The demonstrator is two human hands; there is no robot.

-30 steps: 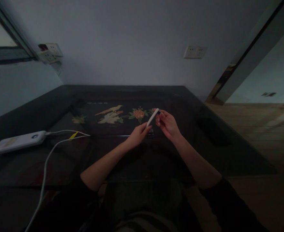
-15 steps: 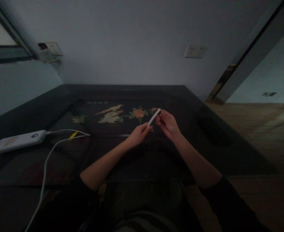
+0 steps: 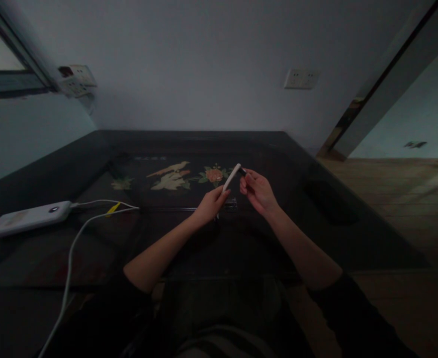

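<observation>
My left hand (image 3: 209,205) grips the lower end of a slim white pen-shaped object (image 3: 231,177) and holds it slanted up to the right above a dark table (image 3: 286,149). Close beside its upper tip, my right hand (image 3: 258,191) pinches a small dark piece (image 3: 243,171), which sits just apart from the white tip. Both forearms come out of dark sleeves.
A white power bank (image 3: 27,218) lies at the table's left with white cables (image 3: 77,238) running toward me. The tabletop carries a bird-and-flower inlay (image 3: 181,176). Wall sockets (image 3: 301,78) are on the back wall, and a doorway onto wooden floor (image 3: 401,184) lies at the right.
The white object's tip has shifted slightly left, and the small dark piece in my right hand now shows apart from it. The arms have stayed in place.
</observation>
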